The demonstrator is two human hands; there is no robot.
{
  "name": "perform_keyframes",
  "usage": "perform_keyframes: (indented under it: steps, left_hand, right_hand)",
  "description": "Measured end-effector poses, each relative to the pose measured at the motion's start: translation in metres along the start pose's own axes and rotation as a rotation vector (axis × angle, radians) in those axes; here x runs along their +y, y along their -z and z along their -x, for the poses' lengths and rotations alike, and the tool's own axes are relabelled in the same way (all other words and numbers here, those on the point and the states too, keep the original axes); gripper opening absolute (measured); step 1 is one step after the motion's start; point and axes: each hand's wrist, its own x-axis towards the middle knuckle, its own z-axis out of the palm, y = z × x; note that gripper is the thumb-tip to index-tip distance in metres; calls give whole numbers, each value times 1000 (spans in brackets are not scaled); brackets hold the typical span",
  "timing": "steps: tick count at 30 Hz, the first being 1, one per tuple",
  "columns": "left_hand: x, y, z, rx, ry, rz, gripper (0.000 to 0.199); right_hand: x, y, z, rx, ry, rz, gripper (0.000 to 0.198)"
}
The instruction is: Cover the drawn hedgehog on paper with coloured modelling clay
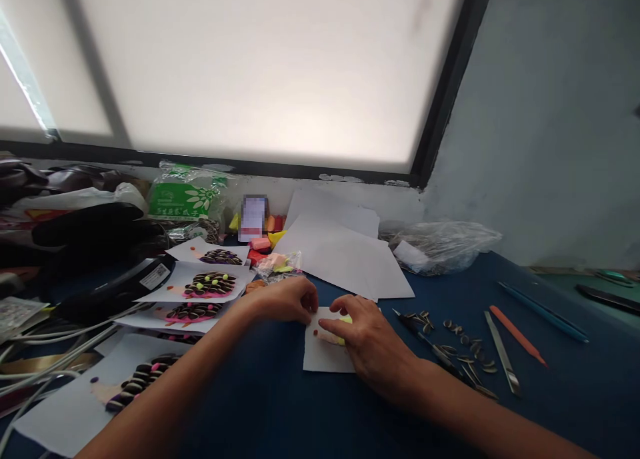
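Note:
A small white paper card [315, 359] lies on the dark blue table. On it, pale clay [327, 338] with a brown dot at its left end joins a yellow clay patch [349, 320]. My left hand [293, 298] is at the card's upper left corner, its fingers curled down and closed; whatever is between the tips is hidden. Across the card's right side rests my right hand [370, 342], thumb and forefinger apart over the clay, covering part of it. Several sunflower seeds [465, 339] are scattered to the right, near dark pointed tweezers [425, 342].
Finished-looking seed hedgehog cards [210, 284] overlap at the left, beside white cables [65, 359]. White sheets [345, 252], clay packets [273, 262], a phone [253, 218] and a green seed bag [185, 196] stand behind. A metal blade-like tool [501, 352] and an orange tool [520, 336] lie right.

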Motion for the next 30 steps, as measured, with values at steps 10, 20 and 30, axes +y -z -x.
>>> perform_keyframes:
  steps: [10, 20, 30]
  left_hand:
    - [-3, 0, -1, 4, -4, -6, 20]
    - [0, 0, 0, 7, -4, -23, 20]
    - [-3, -1, -2, 11, -6, -24, 18]
  right_hand:
    - [-7, -2, -2, -36, 40, 12, 39]
    - [-6, 7, -2, -78, -22, -27, 42]
    - [-5, 3, 1, -80, 39, -11, 31]
